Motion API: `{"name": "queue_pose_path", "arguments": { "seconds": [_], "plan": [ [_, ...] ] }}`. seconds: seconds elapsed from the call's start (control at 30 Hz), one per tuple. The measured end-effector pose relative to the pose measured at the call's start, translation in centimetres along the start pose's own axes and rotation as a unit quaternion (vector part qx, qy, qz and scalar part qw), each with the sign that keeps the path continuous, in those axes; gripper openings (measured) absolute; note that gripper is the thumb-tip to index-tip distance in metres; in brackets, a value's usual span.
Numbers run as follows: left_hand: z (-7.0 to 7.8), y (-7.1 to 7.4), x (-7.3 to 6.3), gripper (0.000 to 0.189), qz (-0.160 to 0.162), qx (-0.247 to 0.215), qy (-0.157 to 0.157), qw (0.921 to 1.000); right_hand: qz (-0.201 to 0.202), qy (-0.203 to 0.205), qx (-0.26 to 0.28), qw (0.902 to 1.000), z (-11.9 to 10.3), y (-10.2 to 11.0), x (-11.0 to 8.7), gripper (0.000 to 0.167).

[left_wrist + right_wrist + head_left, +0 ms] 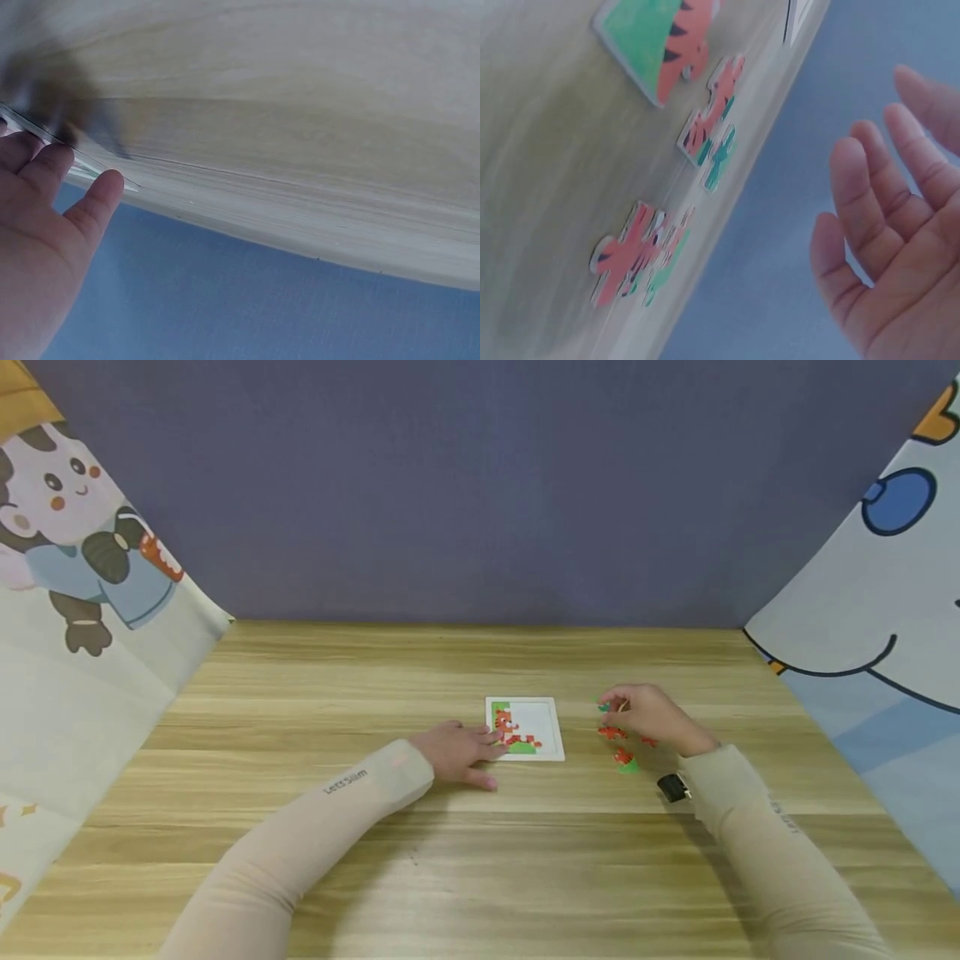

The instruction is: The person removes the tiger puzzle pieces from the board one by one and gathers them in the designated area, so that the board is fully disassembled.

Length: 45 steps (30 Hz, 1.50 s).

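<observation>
A white-framed jigsaw puzzle board [551,731] lies on the table, with joined red-and-green tiger pieces [521,746] along its left and lower sides. My left hand [456,753] rests its extended fingers on the board's lower left edge; in the left wrist view the thumb [101,199] is spread from the other fingers. To the right of the board, my right hand [647,714] hovers over loose puzzle pieces [626,760]. Its fingers [855,176] are loosely bent in the right wrist view, with nothing between them. A striped cross-shaped puzzle piece [626,251] lies apart from that hand.
A small black object [672,787] is close to the right sleeve. The wooden table [352,677] meets a dark blue panel [480,502] at the back. Cartoon-printed cloths [142,635] hang at both sides.
</observation>
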State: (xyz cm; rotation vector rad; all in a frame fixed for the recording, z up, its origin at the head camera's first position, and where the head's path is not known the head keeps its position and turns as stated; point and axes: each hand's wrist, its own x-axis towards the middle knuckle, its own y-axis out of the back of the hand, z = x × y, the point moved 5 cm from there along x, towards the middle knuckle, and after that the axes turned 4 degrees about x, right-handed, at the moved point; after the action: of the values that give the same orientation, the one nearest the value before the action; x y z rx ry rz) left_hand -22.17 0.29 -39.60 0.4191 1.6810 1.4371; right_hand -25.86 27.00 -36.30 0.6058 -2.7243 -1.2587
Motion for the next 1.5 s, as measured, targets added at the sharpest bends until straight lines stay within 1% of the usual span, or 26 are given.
{"name": "queue_pose_path", "arguments": {
  "seconds": [0.17, 0.3, 0.43, 0.57, 0.7, 0.77, 0.9, 1.07, 1.23, 1.33, 1.5],
  "plan": [
    [0.1, 0.1, -0.2, 0.066, 0.001, -0.007, 0.000, 1.0000, -0.007, 0.010, -0.018, 0.9998, -0.4, -0.7, 0.1, 0.031],
    [0.2, 0.2, -0.2, 0.066, -0.001, -0.009, 0.002, 1.0000, -0.009, 0.031, -0.050, 0.9982, -1.0, -1.2, 0.2, 0.031],
    [0.2, 0.3, -0.3, 0.066, -0.002, -0.013, 0.006, 0.9999, -0.002, 0.064, -0.091, 0.9938, -1.6, -1.6, 0.4, 0.027],
    [0.2, 0.4, -0.3, 0.065, -0.003, -0.016, 0.009, 0.9998, -0.002, 0.084, -0.118, 0.9894, -2.1, -2.1, 0.6, 0.026],
    [0.3, 0.6, -0.1, 0.065, -0.003, -0.018, 0.005, 0.9998, -0.012, 0.094, -0.131, 0.9868, -2.7, -2.5, 0.7, 0.027],
    [0.3, 0.6, 0.0, 0.065, -0.001, -0.018, 0.000, 0.9998, -0.019, 0.100, -0.129, 0.9864, -3.1, -2.8, 0.8, 0.027],
    [0.1, 0.4, 0.2, 0.065, 0.001, -0.022, -0.003, 0.9997, -0.036, 0.105, -0.132, 0.9850, -3.9, -3.4, 1.2, 0.027],
    [-0.1, 0.0, 0.4, 0.065, 0.007, -0.024, -0.005, 0.9997, -0.064, 0.115, -0.155, 0.9791, -4.8, -4.3, 1.8, 0.029],
    [-0.1, 0.1, 0.4, 0.063, 0.010, -0.030, -0.004, 0.9995, -0.083, 0.129, -0.170, 0.9734, -5.4, -4.9, 2.2, 0.029],
    [-0.1, 0.2, 0.4, 0.061, 0.007, -0.035, 0.000, 0.9994, -0.096, 0.124, -0.179, 0.9713, -5.7, -5.3, 2.6, 0.028],
    [0.0, 0.2, 0.3, 0.058, 0.001, -0.026, -0.002, 0.9996, -0.105, 0.118, -0.210, 0.9649, -6.3, -5.9, 2.8, 0.030]
  ]
}}
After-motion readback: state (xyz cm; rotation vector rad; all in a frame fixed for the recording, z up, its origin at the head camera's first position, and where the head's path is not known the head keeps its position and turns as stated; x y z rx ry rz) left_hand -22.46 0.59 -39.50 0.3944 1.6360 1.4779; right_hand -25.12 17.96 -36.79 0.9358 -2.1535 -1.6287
